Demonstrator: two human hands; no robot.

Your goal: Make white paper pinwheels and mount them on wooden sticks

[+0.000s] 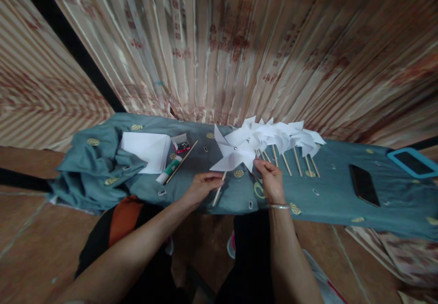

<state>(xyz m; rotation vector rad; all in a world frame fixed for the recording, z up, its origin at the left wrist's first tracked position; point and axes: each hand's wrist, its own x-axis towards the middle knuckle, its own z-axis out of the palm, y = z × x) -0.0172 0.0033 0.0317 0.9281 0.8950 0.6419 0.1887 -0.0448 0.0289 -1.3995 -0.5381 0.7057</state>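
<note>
A white paper pinwheel (235, 160) on a wooden stick is in front of me, a small metal pin at its centre. My left hand (204, 186) is closed on its stick just below the blades. At the pinwheel's right edge, the thumb and fingers of my right hand (270, 178) pinch a blade. Several other paper pinwheels (278, 135) lie overlapping to the right, their sticks pointing toward me. Beside my right wrist, a yellow-green loop (259, 190), seemingly a scissors handle, is partly hidden by the hand.
On the left of the cloth-covered table (328, 190) lie a stack of white paper (145, 149), a glue stick (169, 169), a loose wooden stick (182, 161) and a small box of pins (180, 144). A phone (364, 185) and a blue-framed device (414, 162) lie right. A curtain hangs behind.
</note>
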